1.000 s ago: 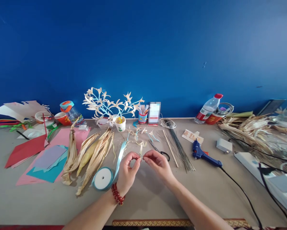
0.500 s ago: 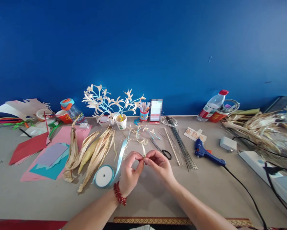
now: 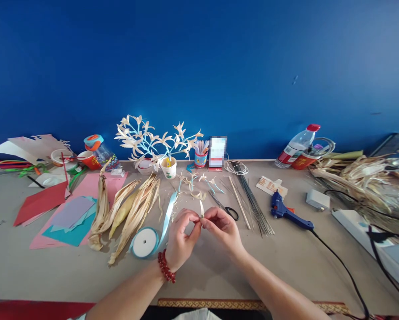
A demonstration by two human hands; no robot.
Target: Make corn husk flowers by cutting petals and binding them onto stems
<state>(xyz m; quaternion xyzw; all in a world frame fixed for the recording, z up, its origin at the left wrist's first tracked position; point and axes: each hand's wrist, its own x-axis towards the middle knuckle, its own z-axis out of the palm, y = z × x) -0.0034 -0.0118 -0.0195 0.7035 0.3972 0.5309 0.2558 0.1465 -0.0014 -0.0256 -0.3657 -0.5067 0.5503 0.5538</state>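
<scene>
Both my hands meet at the middle of the table, thumbs and forefingers pinched together. Between the fingertips stands a small pale strip of corn husk (image 3: 201,207), its lower end hidden by the fingers. My left hand (image 3: 183,238), with a red bead bracelet (image 3: 166,266) at the wrist, is closed on it. My right hand (image 3: 223,231) pinches it from the other side. Left of my left hand lies a roll of light blue ribbon (image 3: 144,242), its loose end running up the table. Just beyond the fingers are small husk flowers (image 3: 193,178) on blue stems and scissors (image 3: 224,206).
Dried corn husks (image 3: 133,218) and coloured paper (image 3: 66,222) lie to the left. Husk flowers stand in a paper cup (image 3: 168,169) at the back. Rightward are thin wires (image 3: 253,202), a blue glue gun (image 3: 289,213) with its cord, a power strip (image 3: 373,249) and a plastic bottle (image 3: 296,146).
Almost nothing differs. Both hands keep their pinch on the husk strip, and the view has shifted very slightly.
</scene>
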